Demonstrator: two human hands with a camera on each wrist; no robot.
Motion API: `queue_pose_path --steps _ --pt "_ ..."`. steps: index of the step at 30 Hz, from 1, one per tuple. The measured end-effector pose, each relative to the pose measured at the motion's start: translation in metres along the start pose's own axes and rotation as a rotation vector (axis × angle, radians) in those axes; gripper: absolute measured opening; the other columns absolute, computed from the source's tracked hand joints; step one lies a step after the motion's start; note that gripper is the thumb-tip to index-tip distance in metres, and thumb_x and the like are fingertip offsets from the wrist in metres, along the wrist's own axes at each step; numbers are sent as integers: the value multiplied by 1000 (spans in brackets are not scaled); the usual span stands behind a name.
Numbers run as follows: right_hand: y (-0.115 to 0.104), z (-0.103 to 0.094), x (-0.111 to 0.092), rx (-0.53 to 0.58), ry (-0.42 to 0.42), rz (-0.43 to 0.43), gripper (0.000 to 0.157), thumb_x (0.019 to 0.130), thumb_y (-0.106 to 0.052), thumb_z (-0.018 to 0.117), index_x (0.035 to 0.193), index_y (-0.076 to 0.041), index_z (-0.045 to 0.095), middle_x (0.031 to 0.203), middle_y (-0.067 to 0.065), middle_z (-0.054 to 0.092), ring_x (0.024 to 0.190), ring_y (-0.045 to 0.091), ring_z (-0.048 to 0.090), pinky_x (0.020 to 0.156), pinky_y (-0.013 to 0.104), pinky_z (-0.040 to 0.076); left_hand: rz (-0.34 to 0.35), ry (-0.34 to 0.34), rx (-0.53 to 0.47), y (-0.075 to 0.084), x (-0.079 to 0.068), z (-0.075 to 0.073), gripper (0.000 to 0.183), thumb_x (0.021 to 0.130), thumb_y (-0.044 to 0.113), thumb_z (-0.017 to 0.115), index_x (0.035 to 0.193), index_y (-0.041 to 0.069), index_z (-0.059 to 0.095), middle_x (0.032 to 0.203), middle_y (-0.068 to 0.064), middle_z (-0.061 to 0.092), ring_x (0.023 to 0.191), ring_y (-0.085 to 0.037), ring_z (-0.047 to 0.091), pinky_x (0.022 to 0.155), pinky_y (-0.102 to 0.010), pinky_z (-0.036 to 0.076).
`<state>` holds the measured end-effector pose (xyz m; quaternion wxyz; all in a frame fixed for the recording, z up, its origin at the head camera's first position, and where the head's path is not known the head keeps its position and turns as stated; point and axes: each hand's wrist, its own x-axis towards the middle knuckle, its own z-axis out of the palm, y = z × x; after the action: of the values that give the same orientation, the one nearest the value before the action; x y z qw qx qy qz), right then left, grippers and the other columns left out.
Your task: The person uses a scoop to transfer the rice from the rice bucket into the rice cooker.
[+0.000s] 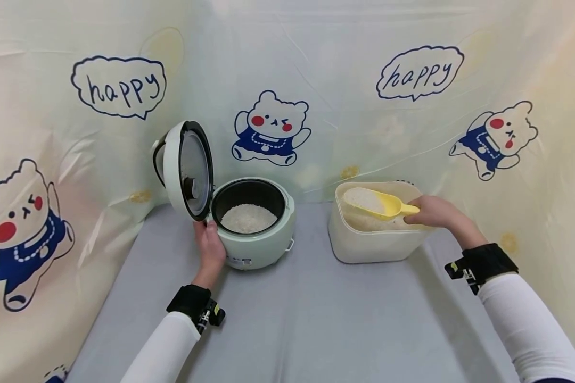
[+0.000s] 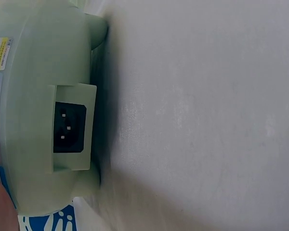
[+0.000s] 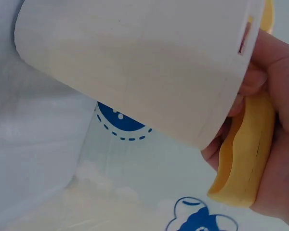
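Note:
My right hand (image 1: 433,210) grips the handle of a yellow scoop (image 1: 390,205), which is heaped with white rice (image 1: 361,199). The scoop is over a cream rice bin (image 1: 369,247) that has more rice inside. In the right wrist view, fingers curl round the yellow handle (image 3: 250,154) beside the bin wall. My left hand (image 1: 210,250) rests against the side of a pale green rice cooker (image 1: 254,252), just below its raised lid (image 1: 174,170). Rice (image 1: 249,218) lies in the cooker's dark inner pot (image 1: 263,191).
A grey cloth (image 1: 287,319) covers the table under both containers. Behind hangs a pale curtain (image 1: 345,133) printed with bears and the word "happy". The left wrist view shows the cooker's power socket (image 2: 70,127). Table surface lies between cooker and bin.

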<state>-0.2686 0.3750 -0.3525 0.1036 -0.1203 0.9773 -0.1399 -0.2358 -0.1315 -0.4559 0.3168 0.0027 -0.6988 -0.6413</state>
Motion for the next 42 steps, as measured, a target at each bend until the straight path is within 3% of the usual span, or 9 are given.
queue_pose_path --steps 5,13,20,22,29,35,42 --pt "8 0 -6 91 38 32 19 85 -20 64 75 -4 60 57 -2 39 53 17 44 51 28 36 1 0 0 0 -3 -1 54 92 -4 33 146 -9 33 148 -23 38 133 -24 33 113 -40 23" --pt "-3 1 -9 -10 50 97 21 84 -24 62 73 -6 60 57 -1 38 53 17 44 51 28 33 27 0 -5 -7 2 -4 50 92 -2 34 142 -10 35 144 -25 41 130 -25 35 112 -40 24" --pt "-14 6 -8 31 82 91 18 85 -21 60 80 -4 59 59 0 36 54 18 42 50 28 32 50 -2 -5 -43 10 -3 52 91 -4 36 143 -4 38 145 -17 44 129 -20 36 111 -37 25" --pt "-21 4 -6 27 92 79 17 85 -20 60 78 -5 58 59 0 36 53 18 41 50 28 32 67 0 -1 -44 9 -3 53 91 -3 36 144 -2 39 145 -15 44 129 -19 36 111 -36 25" --pt "-66 -9 12 0 100 -17 16 83 -19 62 73 -7 57 58 0 38 50 17 39 49 27 31 70 11 -1 -43 12 -4 55 90 3 35 145 0 39 145 -14 44 129 -17 37 111 -36 26" --pt "-120 -14 30 -35 88 -73 27 82 -29 67 66 -12 52 56 -3 36 50 15 36 48 27 27 52 -1 4 -44 14 -4 56 90 4 36 146 1 38 147 -12 42 131 -16 35 113 -38 25" --pt "-177 -14 53 -121 84 -124 28 78 -39 71 75 -12 64 61 -1 43 55 17 42 49 26 27 48 0 -11 -41 14 -4 55 91 -1 36 145 -2 37 147 -17 41 131 -21 34 113 -42 23"
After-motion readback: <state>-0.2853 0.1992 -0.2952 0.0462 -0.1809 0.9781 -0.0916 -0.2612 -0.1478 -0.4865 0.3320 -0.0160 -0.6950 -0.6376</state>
